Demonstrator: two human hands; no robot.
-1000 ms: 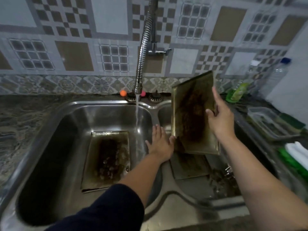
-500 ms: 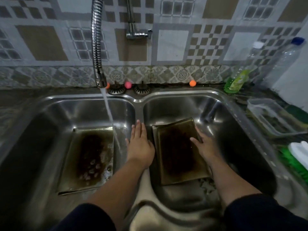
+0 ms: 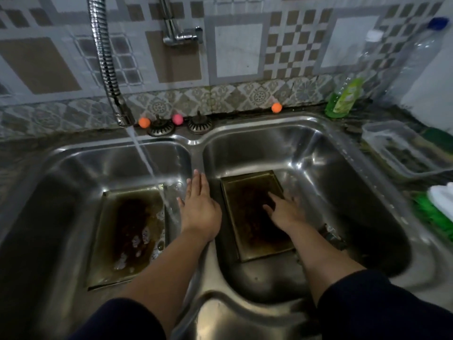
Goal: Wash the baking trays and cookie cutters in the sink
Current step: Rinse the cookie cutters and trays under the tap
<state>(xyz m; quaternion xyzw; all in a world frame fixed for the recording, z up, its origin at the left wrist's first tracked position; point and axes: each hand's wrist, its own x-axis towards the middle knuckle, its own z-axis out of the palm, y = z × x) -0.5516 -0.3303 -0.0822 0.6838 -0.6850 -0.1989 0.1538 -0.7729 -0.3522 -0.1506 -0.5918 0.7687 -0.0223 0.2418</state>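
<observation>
In R basin of double sink (image 3: 196, 143): baking tray (image 3: 255, 217) lying flat on basin floor, long edge running front to back, centre blackened w/ burnt residue. Right hand (image 3: 285, 211) laid on its right half, fingers straight and spread, pressing flat; grip open, nothing held. In L basin: second tray (image 3: 127, 231), same type, flat, dark crust plus suds and pooled water; stream from flexible tap (image 3: 107, 69) landing at its far right corner. Left hand (image 3: 199, 209) resting on divider between basins, fingers extended, just beside stream; grip open, holding nothing. Cookie cutters: some small metal items at right tray's near right corner, too dark to identify.

Handling assessment (judgement): thin sheet metal, so stiff and light, not fragile. Wet and greasy, likely slippery; raised rim likely narrow and possibly sharp. Best hold at rim mid-way along a long side, thumb inside, fingers under; lying flush to basin floor, so one edge prob. needs tipping up first. Crust likely needs soaking and scrubbing.

On tabletop at R: green soap bottle (image 3: 343, 99), clear container (image 3: 402, 148), green scrubber (image 3: 434, 214).
</observation>
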